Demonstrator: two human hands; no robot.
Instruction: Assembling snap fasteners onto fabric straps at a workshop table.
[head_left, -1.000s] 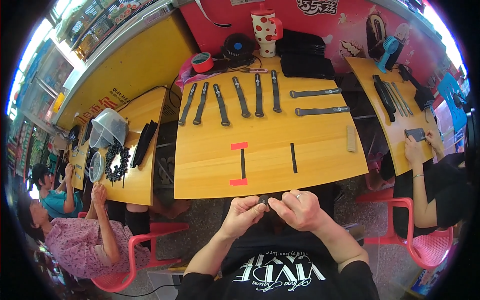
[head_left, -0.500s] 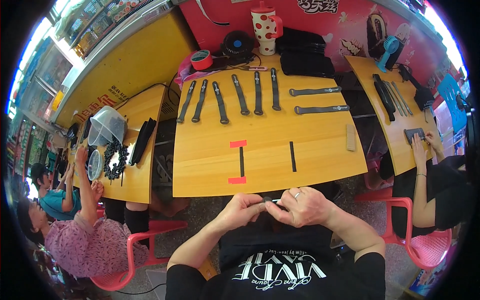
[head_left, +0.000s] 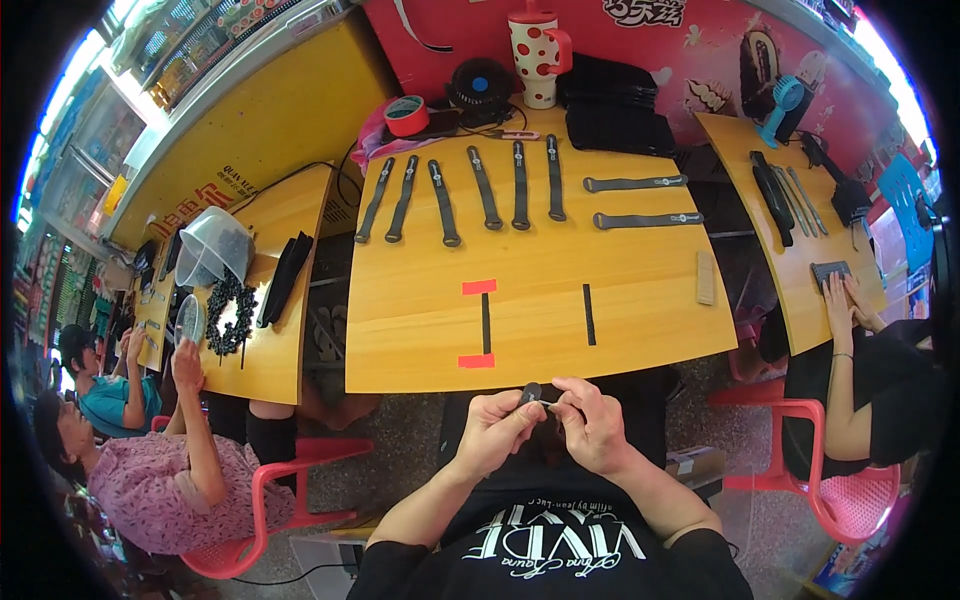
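Just off the table's front edge, my left hand (head_left: 492,428) pinches a small dark piece with a rounded end (head_left: 533,392). It resembles the end of one of the black straps, but most of it is hidden by the fingers. My right hand (head_left: 592,422) is closed close beside it. Between its fingertips is a thin pale sliver (head_left: 545,403), too small to name, which meets the dark piece. Farther off on the wooden table (head_left: 420,320), several black straps (head_left: 443,203) lie in a slanting row. Two more straps (head_left: 648,220) lie crosswise at the right.
Two red tape pieces (head_left: 478,287) and two black strips (head_left: 589,315) mark the table. A tan block (head_left: 705,278) lies at right. Behind stand a dotted tumbler (head_left: 536,65), a tape roll (head_left: 405,116) and black pouches (head_left: 620,130). People work at side tables.
My right hand has turned more upright, its fingers now pointing away from me. The dark piece in my left hand shows more, tipped upward. At the left table, a person's arm has lowered.
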